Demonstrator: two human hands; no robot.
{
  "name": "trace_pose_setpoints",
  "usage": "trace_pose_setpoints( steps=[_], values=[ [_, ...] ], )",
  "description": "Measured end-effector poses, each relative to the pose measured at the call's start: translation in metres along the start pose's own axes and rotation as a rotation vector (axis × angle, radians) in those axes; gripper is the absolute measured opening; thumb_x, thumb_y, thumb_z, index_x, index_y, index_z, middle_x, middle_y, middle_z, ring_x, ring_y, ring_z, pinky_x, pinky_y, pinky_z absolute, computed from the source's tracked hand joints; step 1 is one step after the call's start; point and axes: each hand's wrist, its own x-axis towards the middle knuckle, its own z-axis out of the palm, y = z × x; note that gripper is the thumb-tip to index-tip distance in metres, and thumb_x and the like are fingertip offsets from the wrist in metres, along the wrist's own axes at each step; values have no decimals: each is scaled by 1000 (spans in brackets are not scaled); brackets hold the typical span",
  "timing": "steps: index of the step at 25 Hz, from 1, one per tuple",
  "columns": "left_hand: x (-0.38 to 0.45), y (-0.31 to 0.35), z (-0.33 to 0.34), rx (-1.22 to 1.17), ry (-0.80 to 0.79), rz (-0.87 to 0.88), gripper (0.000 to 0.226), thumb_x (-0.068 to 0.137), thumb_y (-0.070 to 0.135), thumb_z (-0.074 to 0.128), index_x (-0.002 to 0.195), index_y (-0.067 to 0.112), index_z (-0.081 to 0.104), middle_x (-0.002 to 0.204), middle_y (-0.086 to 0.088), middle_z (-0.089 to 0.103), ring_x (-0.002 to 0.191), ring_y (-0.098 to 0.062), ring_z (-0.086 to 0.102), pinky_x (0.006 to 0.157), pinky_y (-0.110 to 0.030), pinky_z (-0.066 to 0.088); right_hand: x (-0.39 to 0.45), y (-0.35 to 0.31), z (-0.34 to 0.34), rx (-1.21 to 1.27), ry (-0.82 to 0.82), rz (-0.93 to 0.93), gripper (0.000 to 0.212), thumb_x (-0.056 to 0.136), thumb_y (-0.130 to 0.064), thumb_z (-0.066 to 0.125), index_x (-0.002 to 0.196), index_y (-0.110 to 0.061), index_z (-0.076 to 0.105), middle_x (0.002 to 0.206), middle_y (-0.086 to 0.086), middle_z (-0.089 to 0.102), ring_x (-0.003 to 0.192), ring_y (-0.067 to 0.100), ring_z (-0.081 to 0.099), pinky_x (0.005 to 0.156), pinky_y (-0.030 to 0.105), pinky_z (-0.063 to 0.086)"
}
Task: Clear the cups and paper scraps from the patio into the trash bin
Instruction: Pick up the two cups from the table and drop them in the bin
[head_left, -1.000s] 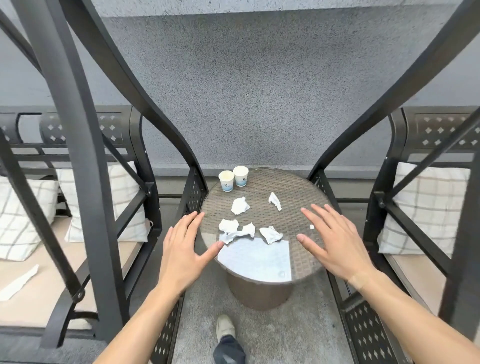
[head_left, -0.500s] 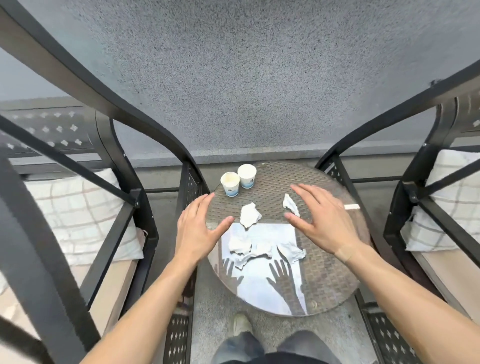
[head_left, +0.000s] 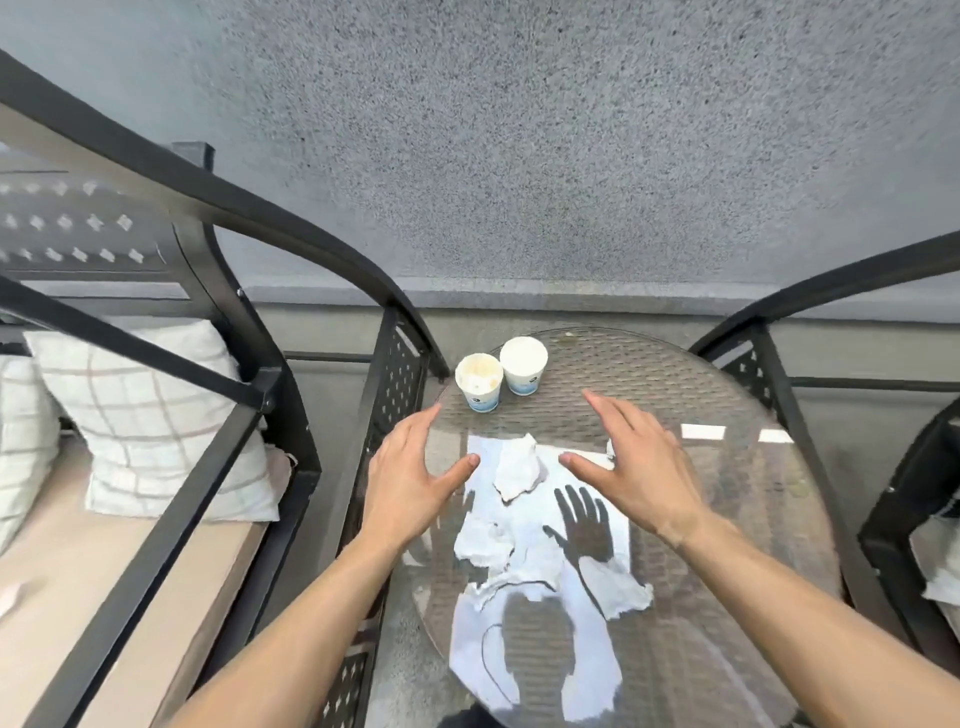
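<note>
Two white paper cups stand side by side at the far left of a round glass-topped wicker table (head_left: 727, 519): the left cup (head_left: 479, 382) and the right cup (head_left: 523, 365). Several crumpled paper scraps lie on the glass, one (head_left: 517, 466) between my hands, another (head_left: 480, 543) nearer me, a third (head_left: 623, 592) at the near right. My left hand (head_left: 410, 480) hovers open over the table's left edge. My right hand (head_left: 636, 467) hovers open over the middle, partly covering a small scrap (head_left: 611, 448). No trash bin is in view.
A black metal chair frame (head_left: 249, 332) with a checked cushion (head_left: 150, 421) stands close on the left. Another black chair (head_left: 883, 519) stands on the right. A grey textured wall (head_left: 519, 156) rises behind the table. The glass reflects sky and my hands.
I have come closer to the table, so it fills more of the view. Both hands have advanced over the tabletop toward the cups, still open and holding nothing.
</note>
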Motion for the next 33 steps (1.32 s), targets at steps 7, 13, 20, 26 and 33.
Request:
trace_pose_setpoints(
  steps=[7, 13, 20, 26, 33],
  values=[
    [91, -36, 79, 29, -45, -95, 102, 69, 62, 75, 150, 34, 20, 153, 2, 37, 140, -18, 33, 115, -45, 30, 115, 53, 84, 136, -113, 62, 95, 74, -67, 65, 149, -40, 12, 154, -3, 31, 139, 21, 31, 109, 43, 35],
    [139, -54, 103, -96, -108, -92, 106, 59, 53, 84, 146, 38, 25, 146, 6, 47, 135, -16, 40, 112, -44, 35, 185, 41, 130, 376, -187, 85, 122, 60, -41, 86, 151, -37, 5, 155, -2, 27, 141, 24, 25, 115, 41, 27],
    [146, -40, 97, -261, -99, -143, 75, 54, 56, 79, 116, 44, 41, 100, 26, 59, 98, -4, 58, 78, -21, 46, 189, 29, 130, 478, -49, 151, 79, 57, -31, 85, 125, -33, 45, 125, -3, 57, 114, 21, 51, 88, 33, 42],
    [97, -24, 53, -326, -12, -165, 72, 56, 43, 83, 112, 51, 38, 103, 34, 54, 96, 28, 45, 70, -6, 37, 138, 18, 80, 539, 1, 144, 73, 56, -33, 85, 114, -41, 41, 108, -13, 49, 102, 13, 47, 78, 29, 36],
    [0, 22, -13, -440, 190, -231, 71, 63, 17, 85, 116, 43, 44, 115, 20, 56, 103, 16, 49, 76, 0, 36, 84, -16, -2, 642, -52, -43, 75, 54, -33, 87, 116, -42, 45, 118, -11, 55, 109, 13, 51, 89, 31, 41]
  ],
)
